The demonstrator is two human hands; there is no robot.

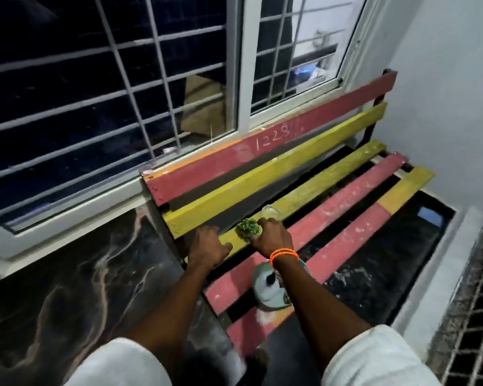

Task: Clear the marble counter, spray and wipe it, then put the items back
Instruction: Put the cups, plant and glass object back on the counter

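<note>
Two bare hands reach out over a slatted table painted in red and yellow, set beneath a barred window beside the dark marble counter. The right hand, two orange bands at its wrist, has its fingers curled over one small green plant resting on the nearest yellow seat slat; a single clear glass vessel lies tilted just beyond the knuckles, touching or nearly touching the plant. The left hand rests flat and relaxed, fingers spread, on the end of the same slat, holding nothing. Both forearms stretch forward from white sleeves. Under the right forearm, one pale round container sits on a red slat. The number 1228 is scratched on the top red backrest slat.
</note>
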